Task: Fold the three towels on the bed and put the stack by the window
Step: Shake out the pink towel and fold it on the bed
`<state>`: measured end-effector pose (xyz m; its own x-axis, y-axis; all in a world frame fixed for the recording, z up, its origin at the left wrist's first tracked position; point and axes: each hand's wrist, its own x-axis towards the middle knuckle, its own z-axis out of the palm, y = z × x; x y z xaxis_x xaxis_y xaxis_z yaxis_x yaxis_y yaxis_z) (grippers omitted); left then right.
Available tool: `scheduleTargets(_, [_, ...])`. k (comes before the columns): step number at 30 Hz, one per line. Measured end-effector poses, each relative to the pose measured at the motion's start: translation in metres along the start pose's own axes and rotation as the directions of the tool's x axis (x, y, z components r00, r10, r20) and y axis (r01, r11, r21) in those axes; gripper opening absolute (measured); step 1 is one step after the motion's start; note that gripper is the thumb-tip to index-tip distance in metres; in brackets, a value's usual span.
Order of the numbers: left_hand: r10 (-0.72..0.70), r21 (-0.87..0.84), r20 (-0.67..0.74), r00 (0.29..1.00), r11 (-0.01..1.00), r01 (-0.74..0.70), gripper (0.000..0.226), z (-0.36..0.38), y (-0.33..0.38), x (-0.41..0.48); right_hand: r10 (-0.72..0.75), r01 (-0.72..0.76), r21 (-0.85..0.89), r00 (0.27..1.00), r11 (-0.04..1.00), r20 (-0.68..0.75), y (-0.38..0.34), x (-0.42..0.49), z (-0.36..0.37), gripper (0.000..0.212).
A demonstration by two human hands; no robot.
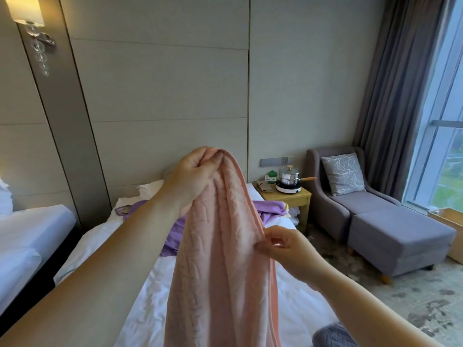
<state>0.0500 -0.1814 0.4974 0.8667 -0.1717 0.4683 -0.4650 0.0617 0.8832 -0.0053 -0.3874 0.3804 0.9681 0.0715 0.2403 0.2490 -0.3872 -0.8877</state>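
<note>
Our left hand [193,181] is clamped on the top of the pink towel [223,259], our right hand [288,251] pinches its right edge lower down, and it hangs above the bed [150,291], with a purple towel [268,207] lying behind it.

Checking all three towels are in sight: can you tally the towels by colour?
Pink ribbed terry towel, held up by the left hand and right hand: 1
Purple towel on the bed: 1
Grey quilted towel at the bottom edge: 1
Total: 3
</note>
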Motion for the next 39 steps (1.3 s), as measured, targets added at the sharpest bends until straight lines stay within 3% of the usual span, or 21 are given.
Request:
scheduleTargets(3, [0.05,0.189,-0.121,0.991,0.982,-0.027,0.013,-0.021,-0.009,0.0,-0.02,0.019,-0.005,0.994,1.0,-0.103,-0.004,0.007,-0.015,0.007])
scheduleTargets(5, [0.062,0.3,-0.183,0.981,0.954,-0.005,0.025,-0.036,-0.017,-0.003,-0.053,0.07,0.145,0.992,0.987,-0.114,-0.015,0.01,-0.026,0.02])
scheduleTargets(8, [0.025,0.5,-0.281,0.959,0.857,0.124,0.033,-0.047,-0.03,-0.007,-0.09,0.09,0.33,0.996,0.94,-0.016,-0.035,0.015,-0.033,0.02])
scheduleTargets(10, [-0.017,0.529,-0.312,0.95,0.828,0.188,0.03,-0.041,-0.033,-0.01,-0.092,0.059,0.375,0.993,0.925,0.07,-0.044,0.018,-0.03,0.019])
scheduleTargets(14, [-0.191,0.343,-0.104,0.976,0.914,0.215,0.026,-0.011,-0.029,-0.028,-0.061,0.011,0.354,0.989,0.935,0.132,-0.056,0.02,-0.02,0.019])
scheduleTargets(16, [-0.389,0.251,0.107,0.915,0.901,0.353,0.04,0.003,-0.027,-0.039,-0.05,-0.009,0.361,0.987,0.932,0.156,-0.058,0.02,-0.019,0.019])
scheduleTargets(19, [-0.41,0.457,0.343,0.845,0.859,0.231,0.048,0.019,-0.033,-0.048,-0.042,-0.026,0.346,0.982,0.938,0.187,-0.058,0.018,-0.02,0.021])
scheduleTargets(23, [-0.278,0.472,0.351,0.894,0.877,0.087,0.018,0.025,-0.041,-0.051,-0.043,-0.032,0.356,0.979,0.934,0.199,-0.047,0.01,-0.026,0.023])
scheduleTargets(27, [-0.356,0.47,0.429,0.83,0.873,0.131,0.028,0.023,-0.043,-0.054,-0.07,-0.017,0.376,0.974,0.926,0.217,-0.035,0.0,-0.03,0.025])
scheduleTargets(30, [-0.393,0.469,0.41,0.823,0.865,0.179,0.037,0.026,-0.046,-0.054,-0.097,-0.007,0.389,0.964,0.921,0.247,-0.031,-0.005,-0.032,0.031])
scheduleTargets(34, [-0.276,0.432,0.406,0.871,0.898,0.084,0.018,0.028,-0.043,-0.051,-0.108,0.032,0.384,0.978,0.923,0.18,-0.02,-0.01,-0.033,0.028])
scheduleTargets(39, [-0.144,0.374,0.28,0.949,0.927,0.03,0.005,0.029,-0.03,-0.047,-0.045,-0.008,0.266,0.98,0.964,0.195,-0.008,-0.024,-0.022,0.045])
